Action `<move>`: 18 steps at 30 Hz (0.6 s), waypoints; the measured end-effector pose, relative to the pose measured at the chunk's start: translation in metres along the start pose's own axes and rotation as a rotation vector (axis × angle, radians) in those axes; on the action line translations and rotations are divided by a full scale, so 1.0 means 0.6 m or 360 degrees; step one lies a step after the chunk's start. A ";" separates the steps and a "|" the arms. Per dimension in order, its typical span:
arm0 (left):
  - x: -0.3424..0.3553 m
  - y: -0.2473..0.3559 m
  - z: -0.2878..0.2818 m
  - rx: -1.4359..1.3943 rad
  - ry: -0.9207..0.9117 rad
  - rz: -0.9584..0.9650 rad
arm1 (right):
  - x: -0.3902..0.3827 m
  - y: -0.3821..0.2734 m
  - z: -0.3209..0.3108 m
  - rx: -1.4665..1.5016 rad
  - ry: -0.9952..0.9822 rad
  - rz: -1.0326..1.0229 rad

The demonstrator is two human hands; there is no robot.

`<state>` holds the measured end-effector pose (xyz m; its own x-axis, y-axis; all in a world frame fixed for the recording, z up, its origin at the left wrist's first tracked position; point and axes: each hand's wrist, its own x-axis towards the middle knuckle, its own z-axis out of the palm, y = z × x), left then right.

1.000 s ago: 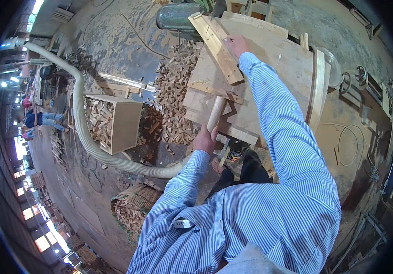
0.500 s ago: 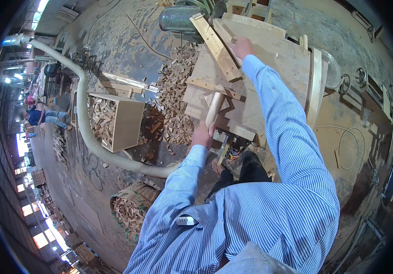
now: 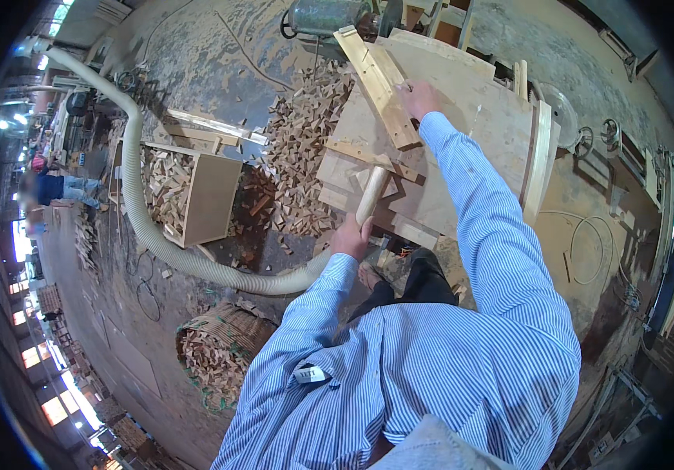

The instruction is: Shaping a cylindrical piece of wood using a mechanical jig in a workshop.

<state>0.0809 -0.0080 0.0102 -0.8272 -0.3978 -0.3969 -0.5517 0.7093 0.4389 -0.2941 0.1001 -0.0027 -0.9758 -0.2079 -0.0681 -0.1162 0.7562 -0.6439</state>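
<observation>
Left hand (image 3: 350, 237) closed around the lower end of a pale round wooden post (image 3: 371, 196), which leans against the plywood saw table (image 3: 470, 117). Right hand (image 3: 418, 99) rests, fingers bent, beside a wooden fence block (image 3: 380, 82) on that table. Offcuts pile (image 3: 302, 149) lies left.

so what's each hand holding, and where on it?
Left hand grips the near end of a short round wooden piece. Right hand rests on a long wooden strip on the workbench, near its middle; a closed grip cannot be told.

One crate (image 3: 196, 196), one basket (image 3: 223, 348)
</observation>
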 end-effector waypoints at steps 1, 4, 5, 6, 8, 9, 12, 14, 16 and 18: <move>-0.006 -0.006 0.002 0.0000 0.0032 0.0030 | 0.006 -0.006 0.004 -0.0003 0.0002 0.0016; -0.011 -0.016 0.014 -0.0007 0.0062 0.0053 | 0.036 -0.010 0.019 -0.0057 0.0026 -0.0077; -0.010 -0.019 0.018 -0.0015 0.0061 0.0043 | 0.048 -0.010 0.024 -0.0058 0.0030 -0.0073; -0.011 -0.016 0.017 -0.0013 0.0053 0.0044 | 0.058 -0.007 0.031 -0.0074 0.0097 -0.0115; -0.010 -0.009 0.015 -0.0033 0.0040 0.0056 | 0.073 0.005 0.037 -0.0096 0.0169 -0.0147; -0.009 -0.012 0.014 -0.0029 0.0037 0.0049 | 0.079 0.003 0.041 -0.0052 0.0101 -0.0157; 0.000 -0.008 0.012 -0.0032 0.0022 0.0036 | 0.096 0.005 0.046 -0.0004 0.0061 -0.0191; 0.010 0.005 0.011 -0.0036 0.0020 0.0025 | 0.109 0.016 0.043 -0.0004 0.0095 -0.0211; 0.021 0.014 0.008 -0.0039 0.0031 0.0029 | 0.120 0.012 0.042 0.0015 0.0145 -0.0251; 0.036 0.029 0.005 -0.0042 0.0043 0.0039 | 0.136 0.013 0.038 0.0022 0.0178 -0.0264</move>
<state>0.0541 -0.0026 0.0069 -0.8428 -0.3963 -0.3643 -0.5337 0.7034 0.4696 -0.3704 0.0749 -0.0308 -0.9582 -0.2578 0.1244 -0.2750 0.7088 -0.6496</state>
